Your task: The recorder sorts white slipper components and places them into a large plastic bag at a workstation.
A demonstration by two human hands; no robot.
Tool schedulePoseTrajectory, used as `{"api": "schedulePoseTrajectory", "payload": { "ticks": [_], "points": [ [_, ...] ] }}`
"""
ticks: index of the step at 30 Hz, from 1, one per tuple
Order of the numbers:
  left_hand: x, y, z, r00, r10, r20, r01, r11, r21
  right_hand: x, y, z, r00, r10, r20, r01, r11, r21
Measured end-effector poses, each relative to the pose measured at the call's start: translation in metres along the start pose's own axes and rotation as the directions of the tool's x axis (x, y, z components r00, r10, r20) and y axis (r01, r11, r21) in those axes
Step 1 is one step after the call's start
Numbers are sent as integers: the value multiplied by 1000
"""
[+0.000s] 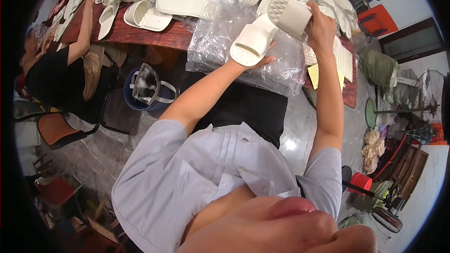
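Observation:
A cream slide slipper (250,47) lies over my left hand (258,63), its open end toward me. Some of that hand's fingers show at the slipper's right edge, and the slipper hides the rest. My right hand (322,33) grips a second cream slipper (289,18) by its right side, raised just above and to the right of the first. Both are over clear plastic bags (206,42) at the table's front edge. More cream slippers (185,3) lie loose behind them, some on or under plastic.
The reddish wooden table (178,37) carries many slippers. A yellow sheet (323,76) lies at its right corner. A blue bucket (133,100) stands on the floor below. A co-worker in black (51,72) sits at the left, reaching onto the table. A fan (430,91) stands at the right.

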State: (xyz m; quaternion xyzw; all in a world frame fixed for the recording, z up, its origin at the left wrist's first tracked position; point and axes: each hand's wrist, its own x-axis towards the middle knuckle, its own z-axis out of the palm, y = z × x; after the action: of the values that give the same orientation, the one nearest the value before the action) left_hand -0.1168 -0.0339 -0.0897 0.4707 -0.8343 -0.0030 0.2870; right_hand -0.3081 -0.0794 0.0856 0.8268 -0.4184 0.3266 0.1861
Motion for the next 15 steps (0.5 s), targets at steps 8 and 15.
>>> {"api": "schedulePoseTrajectory", "payload": {
  "ticks": [8,15],
  "points": [
    [4,14,-12,991,-96,91,98,995,-17,14,10,-7,937,348,13,-329,873,359],
    [7,21,-25,929,-241,280,194,963,185,43,17,-39,911,305,-276,-53,752,657]
  ]
}}
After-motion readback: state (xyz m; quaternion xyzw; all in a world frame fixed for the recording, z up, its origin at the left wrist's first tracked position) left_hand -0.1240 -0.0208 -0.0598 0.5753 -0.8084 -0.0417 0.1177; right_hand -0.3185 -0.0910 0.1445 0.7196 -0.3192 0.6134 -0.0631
